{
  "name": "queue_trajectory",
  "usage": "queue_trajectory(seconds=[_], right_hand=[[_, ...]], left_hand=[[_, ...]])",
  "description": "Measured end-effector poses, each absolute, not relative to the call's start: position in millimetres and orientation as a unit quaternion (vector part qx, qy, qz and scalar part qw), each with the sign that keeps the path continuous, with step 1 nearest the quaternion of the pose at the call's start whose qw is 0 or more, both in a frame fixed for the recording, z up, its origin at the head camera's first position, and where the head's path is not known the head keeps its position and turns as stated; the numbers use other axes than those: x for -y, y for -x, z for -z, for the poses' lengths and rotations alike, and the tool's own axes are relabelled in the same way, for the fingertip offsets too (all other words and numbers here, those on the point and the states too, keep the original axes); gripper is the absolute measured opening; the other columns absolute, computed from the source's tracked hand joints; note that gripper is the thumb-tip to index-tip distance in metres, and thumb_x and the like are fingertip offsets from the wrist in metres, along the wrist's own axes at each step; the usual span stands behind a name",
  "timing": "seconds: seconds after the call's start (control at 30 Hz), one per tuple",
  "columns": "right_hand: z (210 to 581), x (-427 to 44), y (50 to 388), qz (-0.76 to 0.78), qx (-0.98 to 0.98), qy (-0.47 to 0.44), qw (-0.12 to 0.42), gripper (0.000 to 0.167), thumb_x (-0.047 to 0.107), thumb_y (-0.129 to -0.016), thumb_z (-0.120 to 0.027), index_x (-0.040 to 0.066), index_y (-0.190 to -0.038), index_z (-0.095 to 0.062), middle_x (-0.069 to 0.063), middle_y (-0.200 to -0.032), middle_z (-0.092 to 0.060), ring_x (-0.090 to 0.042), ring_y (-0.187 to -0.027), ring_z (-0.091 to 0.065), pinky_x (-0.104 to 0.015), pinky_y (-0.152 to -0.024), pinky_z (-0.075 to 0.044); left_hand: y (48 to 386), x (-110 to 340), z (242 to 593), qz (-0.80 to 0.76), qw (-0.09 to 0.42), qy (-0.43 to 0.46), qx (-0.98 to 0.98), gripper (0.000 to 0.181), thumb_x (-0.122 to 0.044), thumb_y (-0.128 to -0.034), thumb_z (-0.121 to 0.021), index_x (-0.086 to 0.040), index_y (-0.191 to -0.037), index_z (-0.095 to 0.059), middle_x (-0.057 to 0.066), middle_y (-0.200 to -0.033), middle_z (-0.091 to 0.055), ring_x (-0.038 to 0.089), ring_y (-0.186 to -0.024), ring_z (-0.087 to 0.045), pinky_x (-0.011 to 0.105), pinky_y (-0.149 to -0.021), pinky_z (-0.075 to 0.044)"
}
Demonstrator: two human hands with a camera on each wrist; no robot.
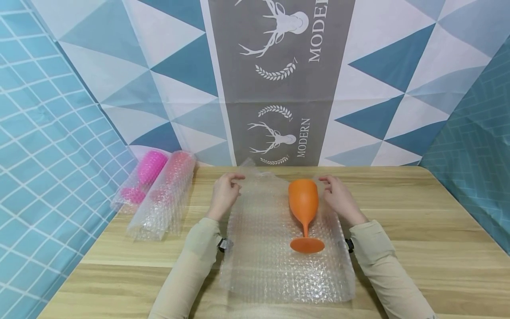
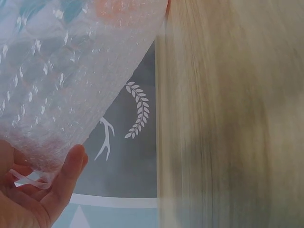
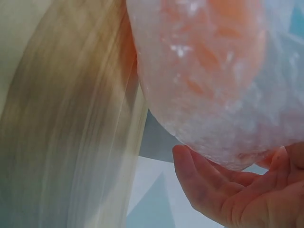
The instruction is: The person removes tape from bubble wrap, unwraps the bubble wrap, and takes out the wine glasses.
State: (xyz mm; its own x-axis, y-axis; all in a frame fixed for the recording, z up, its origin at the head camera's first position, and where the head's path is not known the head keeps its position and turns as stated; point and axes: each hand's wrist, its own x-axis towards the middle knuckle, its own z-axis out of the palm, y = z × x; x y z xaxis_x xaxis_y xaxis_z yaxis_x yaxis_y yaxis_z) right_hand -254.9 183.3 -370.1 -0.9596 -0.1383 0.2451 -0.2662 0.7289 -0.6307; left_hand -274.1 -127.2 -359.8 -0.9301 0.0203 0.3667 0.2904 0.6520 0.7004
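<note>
An orange goblet (image 1: 303, 199) lies on a sheet of bubble wrap (image 1: 259, 252), its bowl toward the wall and its round foot toward me. At the sheet's far left corner, my left hand (image 1: 226, 193) pinches the edge; the left wrist view shows the wrap (image 2: 71, 85) raised off the table between thumb and fingers. My right hand (image 1: 338, 196) holds the far right corner beside the goblet's rim. In the right wrist view, the fingers of that hand (image 3: 242, 194) curl under the wrap (image 3: 190, 118), and the goblet shows blurred orange through it.
Two goblets rolled in bubble wrap, one pink (image 1: 151, 167) and one red (image 1: 177, 166), lie side by side at the table's left. Behind the wooden table (image 1: 406, 230) hangs a patterned cloth (image 1: 279, 88). Blue tiled sheets (image 1: 52, 146) flank both sides.
</note>
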Motion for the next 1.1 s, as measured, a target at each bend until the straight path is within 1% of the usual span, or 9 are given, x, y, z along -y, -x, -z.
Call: queue_trajectory(seconds=[0.17, 0.3, 0.47, 0.57, 0.7, 0.8, 0.93, 1.0, 1.1], right_hand=[[372.5, -186.4, 257.2, -0.341, 0.928, -0.109, 0.103, 0.041, -0.005, -0.082, -0.037, -0.009, -0.122, -0.046, -0.032, -0.118, -0.049, -0.044, -0.107, -0.049, -0.054, -0.09, -0.041], [375.4, -190.0, 259.4, -0.333, 0.931, -0.108, 0.102, 0.045, -0.005, -0.081, -0.037, -0.01, -0.125, -0.044, -0.033, -0.118, -0.049, -0.045, -0.107, -0.049, -0.054, -0.089, -0.042], [377.3, -194.1, 261.0, -0.328, 0.935, -0.098, 0.088, 0.049, -0.005, -0.081, -0.037, -0.01, -0.13, -0.039, -0.033, -0.12, -0.048, -0.046, -0.109, -0.048, -0.055, -0.09, -0.041], [378.1, -196.2, 261.8, -0.324, 0.938, -0.091, 0.081, 0.05, -0.004, -0.081, -0.038, -0.011, -0.13, -0.039, -0.034, -0.12, -0.049, -0.047, -0.109, -0.048, -0.055, -0.089, -0.042], [380.3, -198.9, 262.3, -0.321, 0.941, -0.083, 0.072, 0.048, -0.003, -0.082, -0.038, -0.012, -0.129, -0.039, -0.034, -0.119, -0.049, -0.047, -0.106, -0.048, -0.053, -0.085, -0.044], [382.6, -200.8, 263.3, -0.323, 0.941, -0.078, 0.067, 0.046, -0.003, -0.083, -0.038, -0.014, -0.128, -0.039, -0.034, -0.118, -0.049, -0.047, -0.107, -0.048, -0.053, -0.086, -0.043], [385.0, -203.1, 265.3, -0.33, 0.939, -0.078, 0.062, 0.046, -0.004, -0.082, -0.036, -0.018, -0.126, -0.039, -0.035, -0.118, -0.049, -0.047, -0.11, -0.046, -0.053, -0.089, -0.042], [385.6, -204.4, 266.1, -0.332, 0.938, -0.08, 0.058, 0.046, -0.005, -0.081, -0.035, -0.019, -0.125, -0.039, -0.036, -0.118, -0.049, -0.046, -0.109, -0.047, -0.051, -0.086, -0.043], [385.5, -205.8, 266.8, -0.336, 0.937, -0.081, 0.052, 0.046, -0.005, -0.08, -0.035, -0.021, -0.123, -0.038, -0.037, -0.119, -0.047, -0.043, -0.103, -0.049, -0.045, -0.078, -0.045]], left_hand=[[276.8, 129.9, 362.8, 0.4, 0.148, 0.082, 0.901, 0.032, 0.007, -0.0793, -0.048, -0.004, -0.103, -0.066, 0.016, -0.107, -0.061, 0.018, -0.064, -0.063, 0.023, -0.051, -0.05], [277.8, 132.6, 365.2, 0.391, 0.141, 0.084, 0.905, 0.034, 0.007, -0.0792, -0.046, -0.006, -0.103, -0.067, 0.017, -0.11, -0.058, 0.015, -0.061, -0.061, 0.021, -0.05, -0.048], [279.4, 135.9, 366.7, 0.386, 0.123, 0.086, 0.91, 0.035, 0.006, -0.0799, -0.045, -0.006, -0.106, -0.066, 0.018, -0.115, -0.055, 0.012, -0.056, -0.052, 0.022, -0.05, -0.043], [280.6, 137.7, 367.8, 0.376, 0.117, 0.085, 0.915, 0.037, 0.006, -0.0787, -0.045, -0.006, -0.107, -0.066, 0.019, -0.119, -0.054, 0.016, -0.057, -0.047, 0.024, -0.053, -0.041], [283.0, 140.1, 371.0, 0.366, 0.12, 0.085, 0.919, 0.039, 0.007, -0.076, -0.045, -0.003, -0.108, -0.065, 0.02, -0.121, -0.054, 0.021, -0.069, -0.05, 0.026, -0.059, -0.041], [284.6, 141.6, 372.7, 0.374, 0.112, 0.081, 0.917, 0.041, 0.007, -0.0752, -0.045, -0.001, -0.11, -0.064, 0.02, -0.121, -0.054, 0.02, -0.066, -0.052, 0.024, -0.055, -0.042], [287.1, 143.7, 374.3, 0.39, 0.088, 0.07, 0.914, 0.043, 0.007, -0.0753, -0.045, 0.001, -0.114, -0.061, 0.021, -0.12, -0.054, 0.013, -0.052, -0.046, 0.021, -0.046, -0.04], [288.4, 144.4, 375.1, 0.395, 0.078, 0.065, 0.913, 0.043, 0.007, -0.0751, -0.045, 0.002, -0.115, -0.06, 0.02, -0.12, -0.055, 0.01, -0.052, -0.045, 0.02, -0.045, -0.04], [290.3, 145.3, 376.2, 0.396, 0.071, 0.059, 0.914, 0.043, 0.005, -0.075, -0.045, 0.002, -0.116, -0.059, 0.02, -0.119, -0.056, 0.011, -0.053, -0.046, 0.021, -0.045, -0.039]])
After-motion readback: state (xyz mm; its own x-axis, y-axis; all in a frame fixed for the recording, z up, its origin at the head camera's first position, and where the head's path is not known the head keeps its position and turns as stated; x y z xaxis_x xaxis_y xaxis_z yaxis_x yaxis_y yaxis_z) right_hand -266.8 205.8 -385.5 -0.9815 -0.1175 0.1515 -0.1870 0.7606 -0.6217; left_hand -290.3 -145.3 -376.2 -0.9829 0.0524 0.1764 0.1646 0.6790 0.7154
